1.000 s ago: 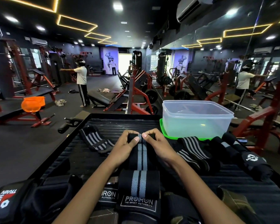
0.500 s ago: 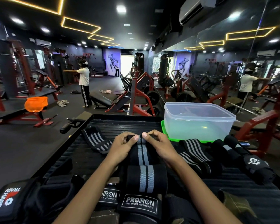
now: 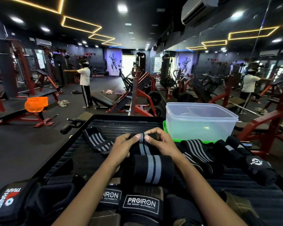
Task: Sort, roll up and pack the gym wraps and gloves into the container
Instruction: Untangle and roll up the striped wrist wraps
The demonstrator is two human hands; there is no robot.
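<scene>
Rolling the far end of a wrap, container waiting empty.

I have both hands on the grey-striped wrap (image 3: pixel 144 147): left hand (image 3: pixel 122 146) and right hand (image 3: pixel 163 144) each curl thumb and fingertips (image 3: pixel 137 136) around its far end, pinching it from either side. The rest of the strip runs back from my fingers toward me over a bulkier rolled wrap (image 3: pixel 151 168). I judge this as the rolling step, barely begun. Next I need to tuck that pinched end under and turn it toward me, keeping the edges square and the tension even. The container (image 3: pixel 201 121) sits just beyond my right fingers, nothing in it yet; more wraps (image 3: pixel 196 150) lie right of them, another wrap (image 3: pixel 96 141) left.
</scene>
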